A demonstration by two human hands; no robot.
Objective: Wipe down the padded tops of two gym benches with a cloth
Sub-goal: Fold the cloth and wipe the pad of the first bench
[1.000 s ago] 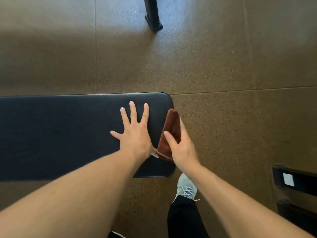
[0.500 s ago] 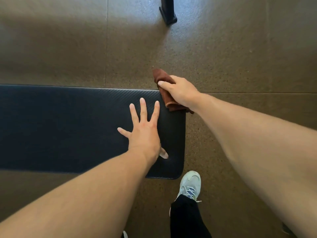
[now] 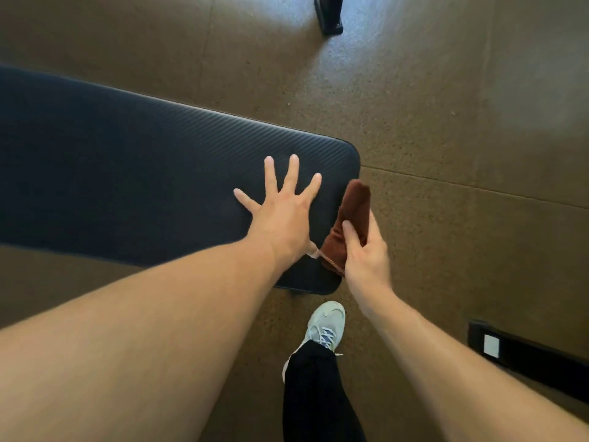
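A black padded bench top [image 3: 127,173] with a ribbed texture runs from the left edge to the middle of the view. My left hand [image 3: 283,215] lies flat on its right end, fingers spread and straight. My right hand [image 3: 366,253] grips a folded brown cloth [image 3: 353,208] and holds it against the bench's right end edge. The thumb lies over the cloth, and the other fingers are hidden behind it.
Brown speckled rubber floor [image 3: 462,138] surrounds the bench. A black equipment foot [image 3: 330,17] stands at the top. Another black piece with a white label [image 3: 516,352] lies at the lower right. My light sneaker [image 3: 326,323] and dark trouser leg are below the bench end.
My right hand has drawn the cloth from the bench's far right corner down along the end edge toward me. My left hand stays flat on the pad.
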